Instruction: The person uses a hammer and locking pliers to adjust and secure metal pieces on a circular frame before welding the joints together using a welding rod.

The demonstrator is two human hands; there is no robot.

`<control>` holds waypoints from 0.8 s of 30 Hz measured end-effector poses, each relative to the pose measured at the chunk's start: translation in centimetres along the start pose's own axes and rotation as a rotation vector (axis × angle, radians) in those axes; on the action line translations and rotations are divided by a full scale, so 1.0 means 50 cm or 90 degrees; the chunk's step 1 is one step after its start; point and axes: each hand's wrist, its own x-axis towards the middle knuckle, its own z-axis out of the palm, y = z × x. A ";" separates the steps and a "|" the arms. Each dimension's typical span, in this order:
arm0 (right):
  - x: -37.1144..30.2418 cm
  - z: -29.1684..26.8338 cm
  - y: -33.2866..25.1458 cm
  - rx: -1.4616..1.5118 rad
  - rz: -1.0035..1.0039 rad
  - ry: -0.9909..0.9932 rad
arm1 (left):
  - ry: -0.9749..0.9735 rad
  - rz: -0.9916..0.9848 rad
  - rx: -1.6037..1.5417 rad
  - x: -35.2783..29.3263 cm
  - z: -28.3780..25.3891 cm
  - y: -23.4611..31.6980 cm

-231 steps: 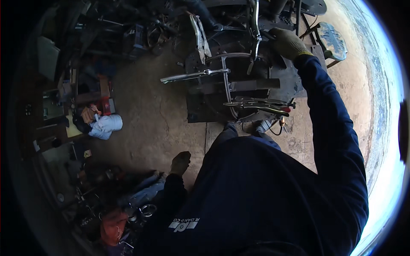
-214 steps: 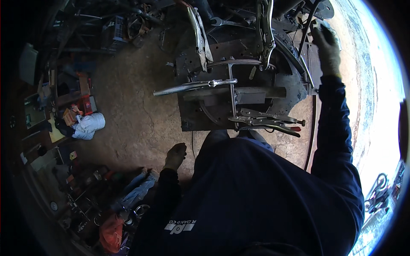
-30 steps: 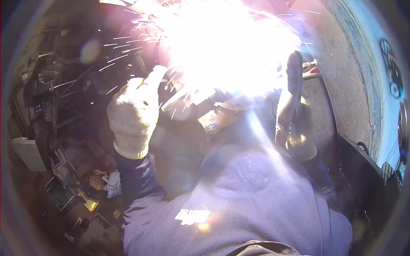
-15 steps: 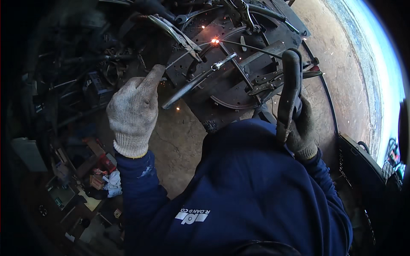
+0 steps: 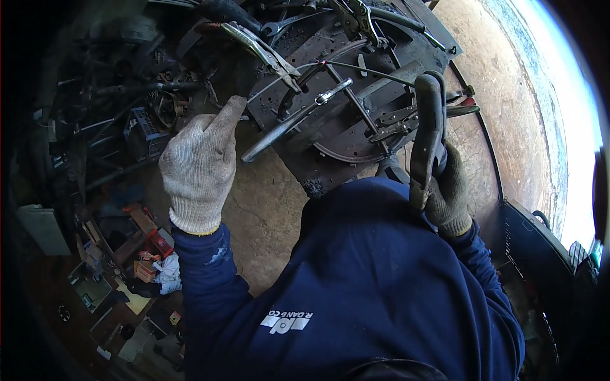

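My left hand (image 5: 202,166), in a pale knitted glove, is closed at the fingertips on a thin metal rod (image 5: 265,89) running up toward the joint on the frame. My right hand (image 5: 450,193), also gloved, is wrapped round a dark, long welding electrode holder (image 5: 429,136). From its upper end a thin electrode (image 5: 375,71) reaches left to a small reddish spot on the curved metal frame (image 5: 346,89). Locking pliers (image 5: 270,56) grip near that joint at the left, and another pair (image 5: 397,124) clamps the frame's right side. A metal bar (image 5: 279,138) lies across the near side.
The frame rests on a dark perforated steel table (image 5: 305,165). More locking pliers (image 5: 359,19) and a wrench (image 5: 286,24) lie at its far side. Metal scrap (image 5: 146,130) fills the left. Boxes and cloth (image 5: 166,273) lie lower left; a dark cabinet-like thing (image 5: 537,235) stands right.
The bright orange glow and flying sparks at the joint have faded to a small reddish spot. The scene looks brighter. Both hands stay almost in place.
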 end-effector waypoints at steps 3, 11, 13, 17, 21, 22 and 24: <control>0.000 -0.007 0.022 -0.026 0.002 0.003 | -0.043 -0.039 -0.049 0.011 -0.001 0.009; -0.002 0.000 0.007 -0.023 -0.012 0.003 | -0.025 -0.050 -0.045 0.010 -0.023 0.010; -0.004 -0.005 0.008 -0.015 -0.007 0.020 | 0.033 -0.039 -0.116 0.013 -0.010 0.002; 0.016 -0.010 -0.012 0.389 0.190 0.105 | 0.028 -0.057 -0.137 0.001 -0.011 -0.008; 0.032 -0.001 -0.063 0.744 0.349 0.160 | 0.071 0.000 -0.129 -0.002 -0.029 -0.030; 0.025 -0.004 -0.060 0.740 0.345 0.156 | 0.080 0.013 -0.127 0.001 -0.024 -0.029; 0.006 -0.010 -0.032 0.625 0.278 0.122 | 0.079 0.011 -0.122 0.007 -0.027 -0.022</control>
